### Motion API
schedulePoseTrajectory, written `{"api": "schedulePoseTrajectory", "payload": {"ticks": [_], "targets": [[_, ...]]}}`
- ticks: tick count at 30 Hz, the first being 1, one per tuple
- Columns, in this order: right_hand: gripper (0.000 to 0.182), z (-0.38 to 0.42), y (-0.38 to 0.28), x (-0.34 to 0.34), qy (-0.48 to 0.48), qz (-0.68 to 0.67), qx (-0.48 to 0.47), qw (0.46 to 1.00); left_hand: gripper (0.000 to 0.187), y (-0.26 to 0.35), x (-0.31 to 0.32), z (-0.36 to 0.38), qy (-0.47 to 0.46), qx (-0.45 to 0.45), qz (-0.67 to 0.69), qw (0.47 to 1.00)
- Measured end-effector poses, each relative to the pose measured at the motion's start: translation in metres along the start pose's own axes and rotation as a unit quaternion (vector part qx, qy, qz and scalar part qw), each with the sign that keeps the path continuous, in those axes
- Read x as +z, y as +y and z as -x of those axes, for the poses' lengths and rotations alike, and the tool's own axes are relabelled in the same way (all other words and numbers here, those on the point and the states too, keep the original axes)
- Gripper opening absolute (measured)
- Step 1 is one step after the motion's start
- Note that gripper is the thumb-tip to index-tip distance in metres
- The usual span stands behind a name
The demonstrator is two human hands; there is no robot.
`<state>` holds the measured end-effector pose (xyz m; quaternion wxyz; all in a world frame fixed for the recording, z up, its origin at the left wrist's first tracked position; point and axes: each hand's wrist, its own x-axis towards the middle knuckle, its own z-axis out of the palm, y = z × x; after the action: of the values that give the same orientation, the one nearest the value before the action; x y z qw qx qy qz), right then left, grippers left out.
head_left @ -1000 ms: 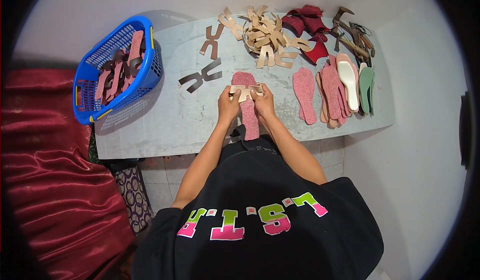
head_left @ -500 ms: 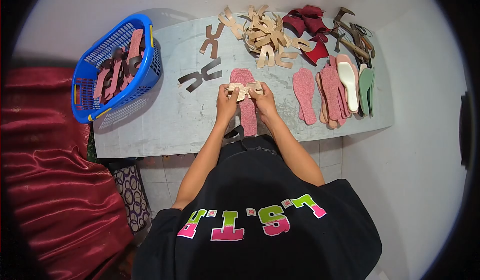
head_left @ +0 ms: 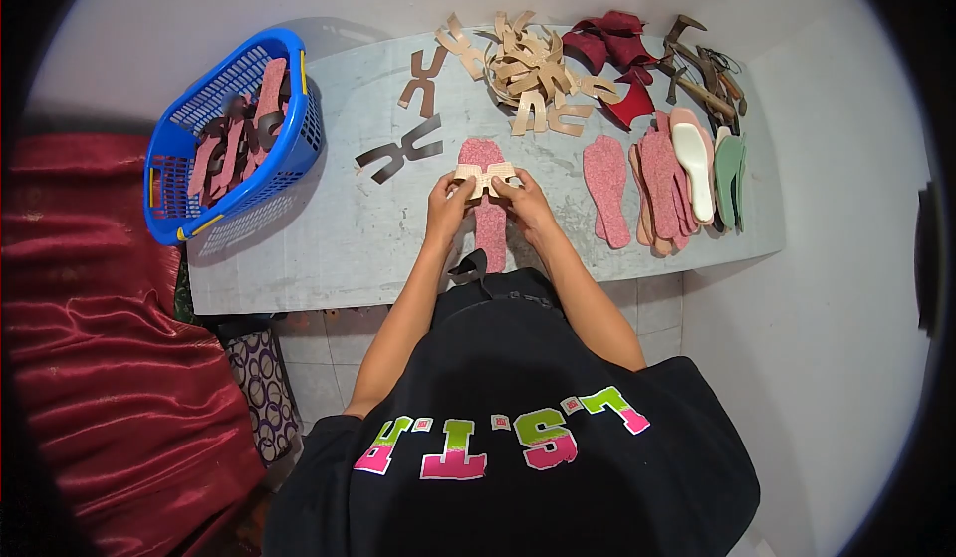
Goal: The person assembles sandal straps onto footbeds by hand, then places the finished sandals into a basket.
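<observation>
Both hands grip a beige sandal strap (head_left: 485, 173) that spans a pink speckled insole (head_left: 490, 238). My left hand (head_left: 448, 202) pinches the strap's left half, thumb on top. On the right half, my right hand (head_left: 526, 203) presses with its thumb in the same way. The insole's wide end shows beyond the strap, and its narrow end points toward my body. Left of my hands lies a dark brown X-shaped strap (head_left: 398, 149), with a brown strap (head_left: 422, 81) farther back.
A blue basket (head_left: 304, 109) holding pink soles with dark straps stands at the table's left. Beige straps (head_left: 533, 64) are heaped at the back beside dark red pieces (head_left: 627, 104). Pink insoles (head_left: 604, 189), a white sole (head_left: 693, 164), green soles (head_left: 730, 179) and hammers (head_left: 687, 34) are to the right.
My thumbs have shifted slightly on the strap, and its two halves look more level across the insole. Nothing else on the table has moved.
</observation>
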<state>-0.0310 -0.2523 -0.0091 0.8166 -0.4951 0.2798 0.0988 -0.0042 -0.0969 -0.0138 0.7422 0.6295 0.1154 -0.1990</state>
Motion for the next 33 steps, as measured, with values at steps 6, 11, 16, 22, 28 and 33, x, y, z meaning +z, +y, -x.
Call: {"api": "schedulePoseTrajectory", "payload": {"ticks": [6, 11, 16, 22, 28, 33], "targets": [[0.054, 0.005, -0.003, -0.002, 0.003, 0.017, 0.038, 0.999, 0.047, -0.017, -0.002, -0.002, -0.010, 0.095, -0.096, 0.991], [0.052, 0.003, -0.003, -0.003, -0.035, -0.010, 0.011, 0.999, 0.039, -0.015, -0.001, 0.002, 0.035, 0.057, -0.101, 0.993], [0.059, 0.002, -0.001, -0.003, -0.099, 0.006, -0.046, 0.994, 0.033, -0.013, 0.001, 0.003, 0.093, 0.109, -0.123, 0.982], [0.050, -0.007, 0.014, -0.002, -0.062, 0.036, -0.081, 0.994, 0.026, -0.027, -0.003, -0.010, 0.103, 0.160, -0.131, 0.973], [0.036, -0.002, 0.017, 0.005, 0.002, 0.008, -0.115, 0.993, 0.024, -0.026, 0.003, -0.011, 0.068, 0.152, -0.095, 0.981], [0.036, -0.004, 0.019, 0.006, 0.002, -0.050, -0.157, 0.986, 0.024, -0.010, 0.008, -0.002, 0.053, 0.115, -0.030, 0.991]]}}
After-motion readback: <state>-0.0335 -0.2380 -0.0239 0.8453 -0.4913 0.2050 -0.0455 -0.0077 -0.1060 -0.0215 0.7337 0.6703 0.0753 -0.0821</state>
